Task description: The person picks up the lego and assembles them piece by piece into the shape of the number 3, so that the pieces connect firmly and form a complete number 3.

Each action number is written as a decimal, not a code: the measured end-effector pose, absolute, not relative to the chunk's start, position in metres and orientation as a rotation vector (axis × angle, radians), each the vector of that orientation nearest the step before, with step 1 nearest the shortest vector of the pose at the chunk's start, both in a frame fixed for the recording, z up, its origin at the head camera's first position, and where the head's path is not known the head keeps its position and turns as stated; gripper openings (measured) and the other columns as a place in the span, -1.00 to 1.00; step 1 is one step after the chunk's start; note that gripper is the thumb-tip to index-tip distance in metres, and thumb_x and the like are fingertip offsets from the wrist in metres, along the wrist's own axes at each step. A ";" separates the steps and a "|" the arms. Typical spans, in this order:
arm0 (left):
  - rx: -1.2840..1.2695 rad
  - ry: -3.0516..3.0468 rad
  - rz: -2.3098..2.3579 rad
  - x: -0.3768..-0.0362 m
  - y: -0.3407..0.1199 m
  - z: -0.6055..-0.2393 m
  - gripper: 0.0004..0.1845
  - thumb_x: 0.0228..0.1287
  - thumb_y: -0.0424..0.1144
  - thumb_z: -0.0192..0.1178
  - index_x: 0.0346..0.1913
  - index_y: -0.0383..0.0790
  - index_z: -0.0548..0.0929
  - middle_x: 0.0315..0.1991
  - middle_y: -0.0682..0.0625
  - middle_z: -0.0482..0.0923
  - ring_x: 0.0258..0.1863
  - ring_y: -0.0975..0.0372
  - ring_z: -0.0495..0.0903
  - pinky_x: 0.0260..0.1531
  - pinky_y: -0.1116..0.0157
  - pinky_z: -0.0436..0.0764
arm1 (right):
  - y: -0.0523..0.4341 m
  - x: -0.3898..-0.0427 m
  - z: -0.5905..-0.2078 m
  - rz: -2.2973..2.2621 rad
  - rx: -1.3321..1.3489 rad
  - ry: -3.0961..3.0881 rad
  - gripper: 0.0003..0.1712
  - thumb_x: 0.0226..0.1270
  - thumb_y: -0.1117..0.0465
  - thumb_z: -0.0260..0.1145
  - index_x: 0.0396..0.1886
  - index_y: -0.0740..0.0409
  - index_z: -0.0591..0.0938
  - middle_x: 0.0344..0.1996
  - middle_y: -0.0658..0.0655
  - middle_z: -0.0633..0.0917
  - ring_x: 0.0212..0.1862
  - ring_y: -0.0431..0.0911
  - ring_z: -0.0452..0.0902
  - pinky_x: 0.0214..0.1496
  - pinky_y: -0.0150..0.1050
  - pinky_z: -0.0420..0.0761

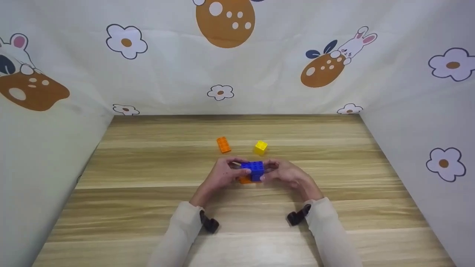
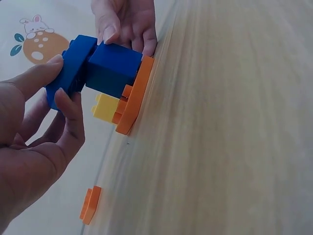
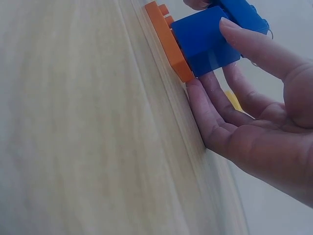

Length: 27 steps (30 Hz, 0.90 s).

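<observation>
My left hand [image 1: 222, 172] pinches a flat blue brick [image 2: 73, 71] between thumb and fingers. That brick sits over a taller blue block [image 2: 112, 71], tilted a little against its top in the left wrist view. Below the block is an orange plate [image 2: 136, 98] lying on the table, with some of its studs showing at the left end. My right hand [image 1: 287, 172] holds the blue block from the right side, thumb on its near face and fingers behind it. In the right wrist view a fingertip is right at the end of the orange plate [image 3: 168, 44].
Beyond the hands, a second orange plate [image 1: 223, 144] lies at the left and a yellow brick [image 1: 261, 147] stands to its right. The wooden table [image 1: 148, 215] is bordered by a pale printed cloth [image 1: 178, 70] at the back and both sides.
</observation>
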State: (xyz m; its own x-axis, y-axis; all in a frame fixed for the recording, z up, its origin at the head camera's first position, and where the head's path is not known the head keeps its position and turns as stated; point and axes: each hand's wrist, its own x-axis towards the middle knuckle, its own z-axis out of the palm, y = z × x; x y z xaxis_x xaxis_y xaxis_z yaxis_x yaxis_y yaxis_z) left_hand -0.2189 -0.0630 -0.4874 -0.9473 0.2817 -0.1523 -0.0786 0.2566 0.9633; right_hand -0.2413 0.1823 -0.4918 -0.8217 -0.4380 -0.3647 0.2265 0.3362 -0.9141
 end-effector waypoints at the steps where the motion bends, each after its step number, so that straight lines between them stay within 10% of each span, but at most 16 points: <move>1: 0.190 2.241 1.743 -0.219 -0.063 -0.488 -0.60 0.16 -0.06 0.47 0.04 -0.11 0.73 -0.02 -0.08 0.73 -0.15 0.18 0.69 -0.21 0.29 0.71 | 0.183 -0.241 -0.492 -1.525 -0.183 2.039 -0.38 0.11 0.35 0.50 0.21 0.25 0.54 0.20 0.25 0.63 0.14 -0.04 0.59 0.28 -0.21 0.55; 27: 0.242 2.246 1.684 -0.223 -0.063 -0.486 -0.64 0.16 -0.10 0.48 0.03 -0.06 0.75 -0.06 -0.09 0.74 -0.24 0.20 0.70 -0.36 0.37 0.66 | 0.183 -0.242 -0.491 -1.506 -0.185 2.045 -0.40 0.12 0.32 0.51 0.18 0.23 0.53 0.21 0.24 0.63 0.16 -0.02 0.59 0.30 -0.15 0.56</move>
